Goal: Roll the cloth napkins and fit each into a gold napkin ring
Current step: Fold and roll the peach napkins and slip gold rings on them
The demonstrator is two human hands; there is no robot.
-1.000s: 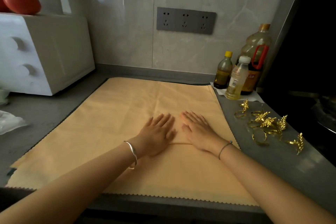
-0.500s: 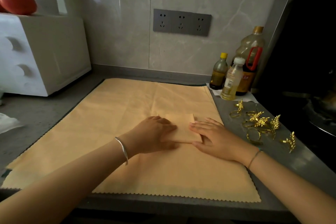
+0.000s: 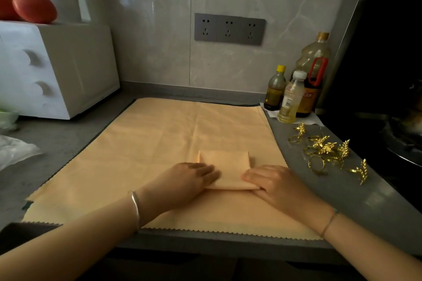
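Note:
A stack of pale yellow cloth napkins lies spread flat on the grey counter. On top of it, near the middle, sits a small folded napkin. My left hand grips its near left end with curled fingers. My right hand pinches its near right end, thumb on top. Several gold napkin rings with leaf ornaments lie in a loose heap on the counter to the right, apart from both hands.
Three bottles stand at the back right by the tiled wall. A white appliance fills the back left, with a plastic bag in front of it. A dark stove with a pan borders the right. The counter edge runs close below my wrists.
My hands were pressing flat side by side on the cloth. They have moved apart to the two ends of the small folded napkin, and their fingers have curled onto its near edge.

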